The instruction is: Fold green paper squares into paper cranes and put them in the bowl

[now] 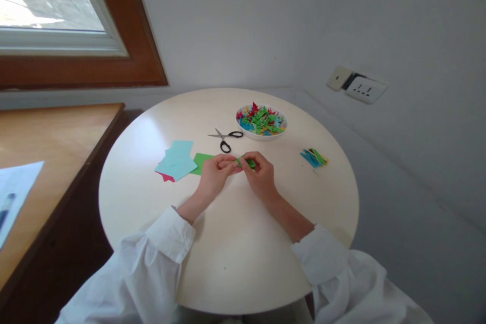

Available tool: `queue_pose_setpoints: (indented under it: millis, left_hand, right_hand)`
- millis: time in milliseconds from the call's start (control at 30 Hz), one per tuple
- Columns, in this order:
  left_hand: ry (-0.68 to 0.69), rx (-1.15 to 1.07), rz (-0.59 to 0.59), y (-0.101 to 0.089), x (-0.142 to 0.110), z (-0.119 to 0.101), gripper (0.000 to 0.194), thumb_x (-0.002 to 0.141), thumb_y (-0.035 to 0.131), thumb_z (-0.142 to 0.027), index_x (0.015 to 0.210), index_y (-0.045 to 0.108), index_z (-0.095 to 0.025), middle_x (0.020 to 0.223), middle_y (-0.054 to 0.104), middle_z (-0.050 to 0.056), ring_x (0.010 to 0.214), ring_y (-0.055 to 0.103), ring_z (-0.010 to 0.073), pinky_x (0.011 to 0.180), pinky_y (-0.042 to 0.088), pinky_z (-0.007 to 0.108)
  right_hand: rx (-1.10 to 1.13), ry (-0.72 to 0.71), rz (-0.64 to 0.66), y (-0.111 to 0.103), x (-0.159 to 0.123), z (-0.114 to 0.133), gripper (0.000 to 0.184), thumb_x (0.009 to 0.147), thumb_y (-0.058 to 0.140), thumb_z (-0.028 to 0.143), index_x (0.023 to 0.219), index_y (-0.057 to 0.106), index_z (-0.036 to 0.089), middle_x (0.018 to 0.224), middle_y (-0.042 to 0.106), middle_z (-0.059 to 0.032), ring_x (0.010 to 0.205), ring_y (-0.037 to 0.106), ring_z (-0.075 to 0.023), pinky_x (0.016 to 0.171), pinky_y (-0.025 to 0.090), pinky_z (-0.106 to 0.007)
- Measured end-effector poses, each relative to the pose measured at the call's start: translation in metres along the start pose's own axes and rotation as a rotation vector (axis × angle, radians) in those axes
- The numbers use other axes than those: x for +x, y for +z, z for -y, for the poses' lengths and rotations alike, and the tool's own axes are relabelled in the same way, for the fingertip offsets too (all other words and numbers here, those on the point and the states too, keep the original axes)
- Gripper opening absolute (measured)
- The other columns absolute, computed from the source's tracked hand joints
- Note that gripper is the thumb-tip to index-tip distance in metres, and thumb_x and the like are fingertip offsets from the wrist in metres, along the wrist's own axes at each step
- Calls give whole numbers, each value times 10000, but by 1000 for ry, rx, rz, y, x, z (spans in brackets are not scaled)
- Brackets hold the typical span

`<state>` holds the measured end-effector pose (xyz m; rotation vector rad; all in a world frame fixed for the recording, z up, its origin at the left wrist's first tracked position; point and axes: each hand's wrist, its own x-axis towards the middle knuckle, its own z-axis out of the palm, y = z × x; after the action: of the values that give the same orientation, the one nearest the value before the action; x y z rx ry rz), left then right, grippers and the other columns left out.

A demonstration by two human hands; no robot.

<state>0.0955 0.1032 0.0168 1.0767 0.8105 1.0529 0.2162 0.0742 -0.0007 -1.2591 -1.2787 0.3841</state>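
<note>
Between my two hands, over the middle of the round table, is a small folded piece of green paper (250, 163). My left hand (216, 174) pinches its left end, and my right hand (261, 174) grips it from the right; the fingers hide part of it. A flat green sheet (202, 163) lies partly beneath my left hand. To its left are overlapping light blue sheets (176, 161) with a bit of pink-red paper (166, 176) under them. Just beyond my hands rest scissors (225, 136) with black handles, blades spread apart.
A white bowl (261, 136) full of small folded paper pieces in several colours stands at the back of the white table (228, 283). Coloured paper strips (314, 157) lie at the right. On the left is a wooden desk (76, 131) with paper and a pen; a wall socket (365, 89) is at right.
</note>
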Motion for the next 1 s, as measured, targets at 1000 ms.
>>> queue_pose_setpoints:
  millis: [1000]
  left_hand:
    - [112, 189, 28, -1, -1, 0, 153, 596, 683, -245, 683, 607, -145, 622, 644, 11, 604, 615, 135, 662, 523, 294]
  right_hand:
    - [-80, 21, -10, 2, -1, 2, 113, 757, 546, 286, 698, 549, 189, 671, 589, 0, 635, 534, -136, 598, 429, -266]
